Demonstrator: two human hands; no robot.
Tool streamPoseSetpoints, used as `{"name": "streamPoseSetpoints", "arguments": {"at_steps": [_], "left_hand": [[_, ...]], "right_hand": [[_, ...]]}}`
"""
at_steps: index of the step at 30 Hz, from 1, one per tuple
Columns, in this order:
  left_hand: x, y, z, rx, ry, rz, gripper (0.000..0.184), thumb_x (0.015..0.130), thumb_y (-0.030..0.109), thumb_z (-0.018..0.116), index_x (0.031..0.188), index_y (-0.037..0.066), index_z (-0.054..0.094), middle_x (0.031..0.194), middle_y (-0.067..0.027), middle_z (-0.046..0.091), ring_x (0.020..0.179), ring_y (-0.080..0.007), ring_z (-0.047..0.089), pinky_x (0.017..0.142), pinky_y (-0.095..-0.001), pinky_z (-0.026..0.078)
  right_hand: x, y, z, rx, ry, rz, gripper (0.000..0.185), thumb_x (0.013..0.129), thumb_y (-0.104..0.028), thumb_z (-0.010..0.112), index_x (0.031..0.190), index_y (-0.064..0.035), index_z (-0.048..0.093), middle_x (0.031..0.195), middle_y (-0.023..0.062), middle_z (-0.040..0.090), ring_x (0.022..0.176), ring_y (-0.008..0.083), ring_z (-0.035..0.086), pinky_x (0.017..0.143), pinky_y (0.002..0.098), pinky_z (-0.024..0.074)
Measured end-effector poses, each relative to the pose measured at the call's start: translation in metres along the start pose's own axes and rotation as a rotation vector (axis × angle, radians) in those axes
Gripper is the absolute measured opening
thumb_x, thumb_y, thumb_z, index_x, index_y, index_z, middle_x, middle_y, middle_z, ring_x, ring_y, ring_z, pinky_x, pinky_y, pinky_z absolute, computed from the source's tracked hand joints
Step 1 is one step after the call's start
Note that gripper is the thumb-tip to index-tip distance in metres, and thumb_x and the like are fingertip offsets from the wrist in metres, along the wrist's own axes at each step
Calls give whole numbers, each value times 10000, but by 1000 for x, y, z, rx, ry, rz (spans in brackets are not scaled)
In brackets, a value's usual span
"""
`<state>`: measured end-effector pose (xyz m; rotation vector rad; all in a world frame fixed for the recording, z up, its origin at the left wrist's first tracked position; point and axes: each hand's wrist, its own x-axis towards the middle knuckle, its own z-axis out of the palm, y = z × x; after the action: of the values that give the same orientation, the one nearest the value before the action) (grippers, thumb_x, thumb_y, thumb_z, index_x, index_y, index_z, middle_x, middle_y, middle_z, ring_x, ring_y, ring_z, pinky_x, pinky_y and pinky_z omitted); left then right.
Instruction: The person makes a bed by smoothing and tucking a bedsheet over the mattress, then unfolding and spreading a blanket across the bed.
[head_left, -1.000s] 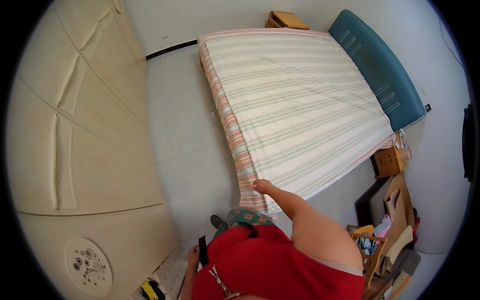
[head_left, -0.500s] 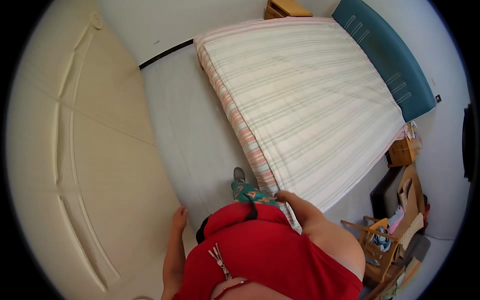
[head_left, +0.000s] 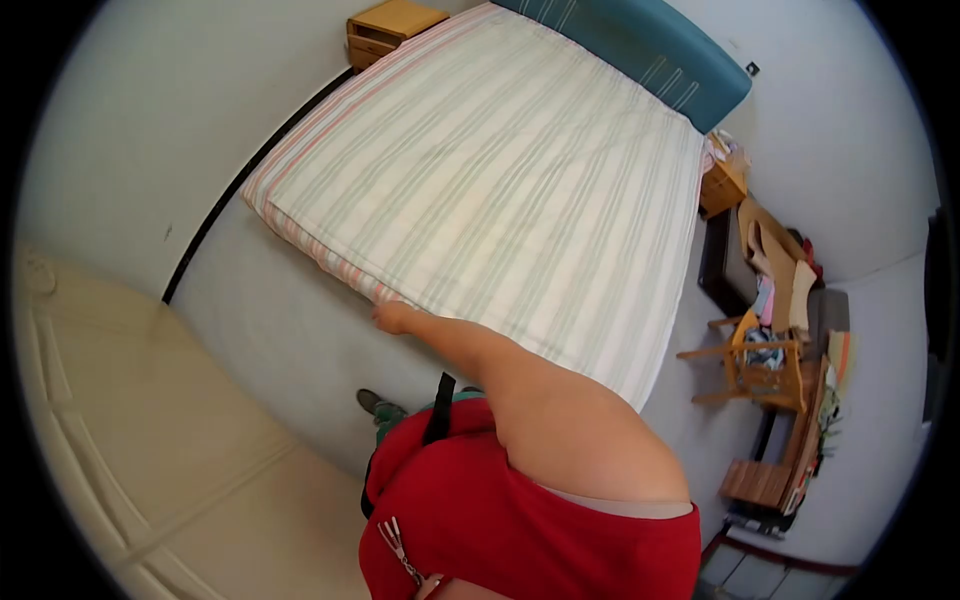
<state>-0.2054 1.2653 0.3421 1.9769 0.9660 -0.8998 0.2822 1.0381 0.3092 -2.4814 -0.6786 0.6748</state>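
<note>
A striped bed sheet (head_left: 480, 170), white with green-grey lines and pink bands at its sides, covers the wide mattress. My right hand (head_left: 393, 317) reaches forward to the foot edge of the bed. Its fingers are curled against the sheet's pink-striped border, and the fingertips are partly hidden there. My left hand is out of view.
A blue headboard (head_left: 640, 50) stands at the far end, with a wooden nightstand (head_left: 395, 22) at the back left. To the right are a wooden chair (head_left: 765, 365) with cloth on it and a low wooden bench (head_left: 755, 482). A cream panel (head_left: 150, 420) fills the lower left.
My view has turned to the right and I have moved along the foot of the bed. My right hand is farther left along the bed edge. My left hand has left the view.
</note>
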Motion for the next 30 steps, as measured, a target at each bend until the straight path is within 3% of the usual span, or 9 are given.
{"name": "streamPoseSetpoints", "arguments": {"at_steps": [6,9,10,15,20,22,23,27,30], "left_hand": [[118,5,-184,121,-44,-35,299,874,195,511,1104,15,571,1051,-175,607,969,-297,578,820,-387,450],[183,69,-323,554,46,144,388,897,279,484,1204,46,533,1123,-165,594,1045,-300,554,908,-369,414],[213,88,-361,530,104,50,334,883,259,529,1129,35,563,1058,-157,611,960,-284,585,828,-382,454],[362,186,-519,18,494,438,321,876,252,520,1112,42,575,989,-152,625,881,-276,600,791,-372,461],[402,318,-567,10,369,543,316,865,238,531,1115,49,573,948,-142,630,816,-258,609,745,-357,473],[416,306,-572,242,279,552,317,857,235,543,1119,58,573,947,-142,632,809,-258,615,734,-354,477],[422,314,-576,382,227,545,320,851,235,552,1120,64,574,952,-144,633,807,-259,618,731,-353,478],[450,295,-593,2,63,429,364,835,276,559,1142,80,564,982,-172,628,870,-302,615,759,-373,476],[490,261,-607,220,59,437,378,841,309,546,1145,85,561,978,-177,627,892,-326,608,772,-385,471]], "right_hand": [[43,-44,21,-13,-265,83,368,802,-261,506,1110,-84,603,1067,170,606,992,343,564,871,430,428],[55,-40,24,-64,-413,201,374,812,-348,484,995,-60,637,1016,189,617,961,339,580,848,429,434],[57,-33,27,-33,-360,201,379,812,-357,478,971,-54,639,1004,188,621,952,340,583,843,428,436],[106,6,11,-18,-330,390,368,803,-356,513,964,-54,648,985,173,633,921,334,596,812,421,449],[263,44,-23,-92,-376,444,291,758,-296,569,899,-65,676,963,166,640,899,315,607,767,401,468],[329,-6,-64,-5,-341,543,254,728,-268,591,854,-69,685,936,159,648,880,303,616,746,386,476],[382,17,-50,-132,-254,307,294,776,-299,540,911,-75,674,982,167,633,922,344,589,788,427,460],[529,-118,-181,161,-75,267,353,806,-318,516,1079,-112,605,1039,133,622,977,318,573,845,399,446],[634,-148,-195,179,72,57,336,812,-310,532,1074,-112,600,1030,133,624,967,310,576,835,392,451]]}}
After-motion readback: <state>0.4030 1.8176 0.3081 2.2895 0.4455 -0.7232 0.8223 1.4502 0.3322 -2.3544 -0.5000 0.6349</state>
